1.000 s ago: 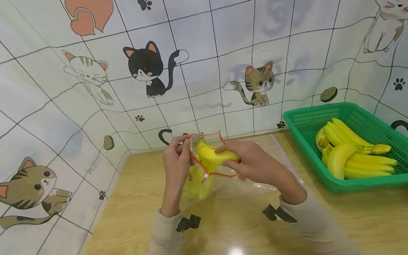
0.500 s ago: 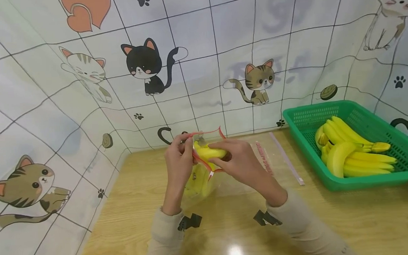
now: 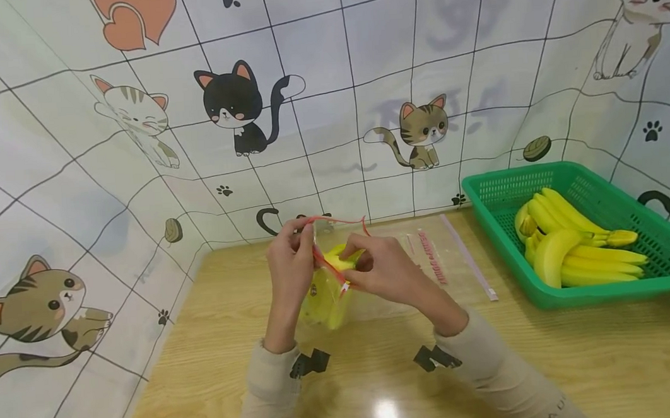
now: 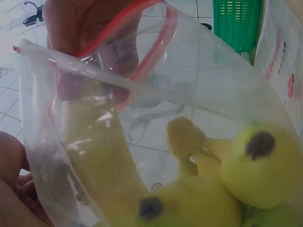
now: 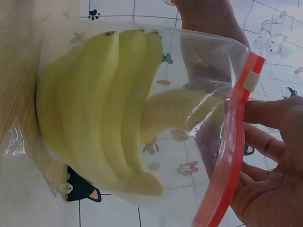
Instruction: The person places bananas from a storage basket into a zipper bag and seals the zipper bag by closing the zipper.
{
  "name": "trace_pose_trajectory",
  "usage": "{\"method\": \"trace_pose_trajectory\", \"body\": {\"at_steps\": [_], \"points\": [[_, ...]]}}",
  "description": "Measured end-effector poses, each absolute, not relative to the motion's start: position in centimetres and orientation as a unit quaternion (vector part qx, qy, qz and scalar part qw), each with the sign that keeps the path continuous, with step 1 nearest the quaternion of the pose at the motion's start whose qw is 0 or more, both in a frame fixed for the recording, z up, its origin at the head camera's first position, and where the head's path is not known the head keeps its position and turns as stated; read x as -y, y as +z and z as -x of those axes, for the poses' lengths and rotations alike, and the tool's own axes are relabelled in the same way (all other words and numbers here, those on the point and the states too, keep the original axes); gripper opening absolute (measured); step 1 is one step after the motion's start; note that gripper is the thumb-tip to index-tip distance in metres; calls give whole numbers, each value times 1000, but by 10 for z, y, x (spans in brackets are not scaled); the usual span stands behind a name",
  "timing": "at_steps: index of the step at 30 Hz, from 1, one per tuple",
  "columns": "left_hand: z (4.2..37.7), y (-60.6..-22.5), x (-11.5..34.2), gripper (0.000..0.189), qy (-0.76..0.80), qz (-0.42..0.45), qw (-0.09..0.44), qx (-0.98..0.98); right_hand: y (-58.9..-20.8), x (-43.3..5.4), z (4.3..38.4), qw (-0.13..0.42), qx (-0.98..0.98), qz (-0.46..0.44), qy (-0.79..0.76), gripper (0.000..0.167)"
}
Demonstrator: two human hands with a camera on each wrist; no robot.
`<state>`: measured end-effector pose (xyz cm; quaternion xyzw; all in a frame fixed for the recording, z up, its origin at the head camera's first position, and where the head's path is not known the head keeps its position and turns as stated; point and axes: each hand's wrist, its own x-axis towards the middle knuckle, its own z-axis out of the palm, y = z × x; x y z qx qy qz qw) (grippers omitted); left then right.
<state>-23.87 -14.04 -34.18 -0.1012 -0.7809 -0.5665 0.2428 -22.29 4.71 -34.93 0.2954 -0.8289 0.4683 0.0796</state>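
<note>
A clear zip bag point(image 5: 182, 198) with a red zip edge and white slider stands on the table, mouth upward. Through its side a bunch of yellow bananas point(image 5: 94, 109) shows. My left hand point(image 3: 290, 262) pinches the left end of the red rim. At the mouth my right hand point(image 3: 389, 269) has its fingertips inside, gripping a single banana point(image 5: 173, 111) that reaches down to the bunch. In the left wrist view, the right fingers hold this banana's upper end behind the film. Part of the left fingers is hidden by the bag.
To the right stands a green perforated basket point(image 3: 601, 296) with several bananas point(image 3: 602, 261) in it. A flat clear bag point(image 3: 457, 259) with a pale purple zip lies on the wooden table point(image 3: 207, 367). Behind rises a cat-patterned wall covering point(image 3: 330, 108).
My right hand has moved left and lower, taking the banana from across the bag's mouth down into it. My left hand has kept its hold on the rim.
</note>
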Motion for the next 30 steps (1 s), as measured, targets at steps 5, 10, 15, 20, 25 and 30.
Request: {"method": "trace_pose_trajectory", "body": {"at_steps": [5,10,15,20,25,30], "points": [[239,-341,141,20,-590,96,229,768,-351,-52,227,17,837,-277,472,6],[239,-342,141,20,-600,90,230,761,-357,-54,234,-27,845,-295,445,4],[240,-342,140,20,-602,96,228,759,-364,-55,241,-16,845,-341,412,7],[239,-341,141,21,-597,89,234,763,-361,-55,239,17,856,-323,404,6],[238,-339,143,23,-597,77,241,761,-352,-57,230,94,851,-300,420,6],[238,-339,144,20,-607,69,256,749,-340,-61,217,185,834,-296,427,21]]}}
